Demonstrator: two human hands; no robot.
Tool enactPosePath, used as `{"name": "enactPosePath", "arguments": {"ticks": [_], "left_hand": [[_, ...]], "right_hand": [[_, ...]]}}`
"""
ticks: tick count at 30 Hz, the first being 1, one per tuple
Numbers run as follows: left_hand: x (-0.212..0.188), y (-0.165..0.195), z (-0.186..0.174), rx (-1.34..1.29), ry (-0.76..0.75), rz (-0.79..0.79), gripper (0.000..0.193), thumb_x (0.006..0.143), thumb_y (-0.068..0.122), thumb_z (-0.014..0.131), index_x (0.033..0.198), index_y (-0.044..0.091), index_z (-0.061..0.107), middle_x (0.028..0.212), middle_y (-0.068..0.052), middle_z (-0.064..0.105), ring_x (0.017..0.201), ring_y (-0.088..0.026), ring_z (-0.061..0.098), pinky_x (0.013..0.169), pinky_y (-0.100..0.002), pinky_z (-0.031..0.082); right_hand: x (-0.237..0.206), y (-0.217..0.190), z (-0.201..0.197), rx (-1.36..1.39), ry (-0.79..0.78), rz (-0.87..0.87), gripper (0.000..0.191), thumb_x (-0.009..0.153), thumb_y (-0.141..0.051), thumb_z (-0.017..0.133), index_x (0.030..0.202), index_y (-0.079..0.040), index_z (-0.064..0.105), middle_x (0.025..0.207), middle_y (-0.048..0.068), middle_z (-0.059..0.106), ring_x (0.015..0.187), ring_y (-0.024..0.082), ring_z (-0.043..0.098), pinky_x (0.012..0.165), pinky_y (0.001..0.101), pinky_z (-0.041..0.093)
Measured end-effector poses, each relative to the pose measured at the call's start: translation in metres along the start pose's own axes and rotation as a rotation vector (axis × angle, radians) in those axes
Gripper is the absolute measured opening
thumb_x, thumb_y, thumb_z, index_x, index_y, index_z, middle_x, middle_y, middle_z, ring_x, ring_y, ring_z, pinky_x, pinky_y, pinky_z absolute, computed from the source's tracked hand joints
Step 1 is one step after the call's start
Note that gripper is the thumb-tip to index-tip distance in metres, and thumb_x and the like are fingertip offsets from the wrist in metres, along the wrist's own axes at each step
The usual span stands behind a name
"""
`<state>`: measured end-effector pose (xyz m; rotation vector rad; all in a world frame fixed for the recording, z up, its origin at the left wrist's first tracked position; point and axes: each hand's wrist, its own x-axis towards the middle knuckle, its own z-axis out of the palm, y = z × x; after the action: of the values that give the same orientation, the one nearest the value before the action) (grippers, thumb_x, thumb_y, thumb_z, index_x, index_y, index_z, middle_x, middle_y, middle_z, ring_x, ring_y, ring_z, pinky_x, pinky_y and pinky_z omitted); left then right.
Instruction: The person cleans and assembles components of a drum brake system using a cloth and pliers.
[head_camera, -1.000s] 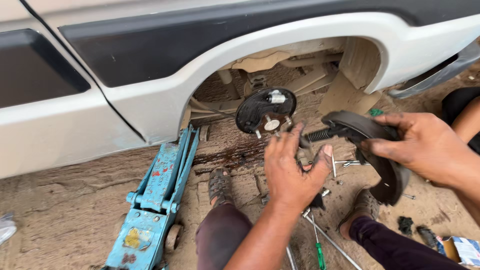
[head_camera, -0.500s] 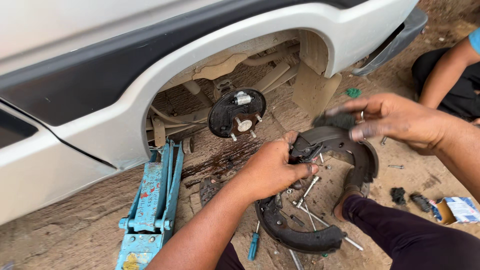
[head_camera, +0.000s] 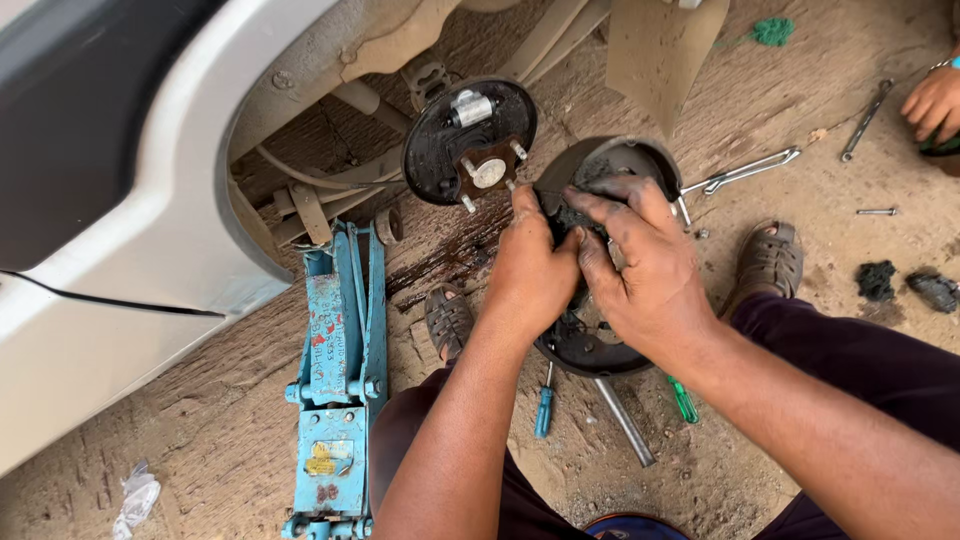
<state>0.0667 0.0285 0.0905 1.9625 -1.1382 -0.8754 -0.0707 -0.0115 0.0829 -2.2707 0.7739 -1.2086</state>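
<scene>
Holding the brake shoe assembly up off the dirt ground, I have both hands clamped on it: my left hand grips its near-left side with the fingers curled over the dark greasy centre, and my right hand wraps over the top, fingertips pressing into the same middle part. The assembly hangs just in front of the bare backing plate with its hub studs, under the wheel arch of the white car.

The risk I see is grip. Both hands are black with grease and so is the part, so a springy piece under my fingers could slip and snap loose, and small bits would be lost in the loose dirt. I judge the curved shoes could also swing apart if one hand lets go.

Below the assembly lie a blue-handled screwdriver, a green-handled screwdriver and a metal rod; a dropped part would land on them or on my sandalled foot, which sits right beside the dark wet patch on the ground.

The car rests on the blue floor jack alone as far as I can see, and leaning in towards the hub would put my arms under that load. Another person's hand is at the far right edge, well apart.
</scene>
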Motion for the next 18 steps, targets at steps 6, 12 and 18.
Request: {"name": "enactPosePath", "arguments": {"ticks": [6, 12, 18], "left_hand": [[0.010, -0.003, -0.005, 0.056, -0.042, 0.077, 0.060, 0.088, 0.014, 0.061, 0.138, 0.000, 0.031, 0.089, -0.024, 0.075, 0.081, -0.035, 0.079, 0.071, -0.045, 0.062], [0.006, -0.005, -0.006, 0.135, 0.057, 0.163, 0.072, 0.091, 0.017, 0.066, 0.145, -0.002, 0.024, 0.087, -0.031, 0.071, 0.084, -0.045, 0.072, 0.071, -0.050, 0.058], [-0.006, -0.014, -0.003, 0.011, 0.105, 0.223, 0.067, 0.090, 0.016, 0.063, 0.145, 0.003, 0.027, 0.089, -0.029, 0.073, 0.082, -0.045, 0.075, 0.072, -0.051, 0.058]], "right_hand": [[0.007, 0.021, 0.011, -0.110, 0.102, 0.004, 0.032, 0.098, 0.004, 0.071, 0.129, -0.004, 0.075, 0.119, 0.012, 0.064, 0.112, 0.026, 0.068, 0.095, 0.0331, 0.057], [0.016, 0.011, 0.017, -0.175, 0.137, -0.218, 0.028, 0.089, 0.007, 0.070, 0.115, 0.000, 0.074, 0.117, 0.014, 0.066, 0.112, 0.029, 0.067, 0.094, 0.0363, 0.059], [0.006, 0.036, 0.015, -0.112, 0.121, 0.007, 0.025, 0.101, 0.008, 0.067, 0.123, 0.001, 0.075, 0.121, 0.014, 0.070, 0.110, 0.026, 0.072, 0.096, 0.0338, 0.060]]}}
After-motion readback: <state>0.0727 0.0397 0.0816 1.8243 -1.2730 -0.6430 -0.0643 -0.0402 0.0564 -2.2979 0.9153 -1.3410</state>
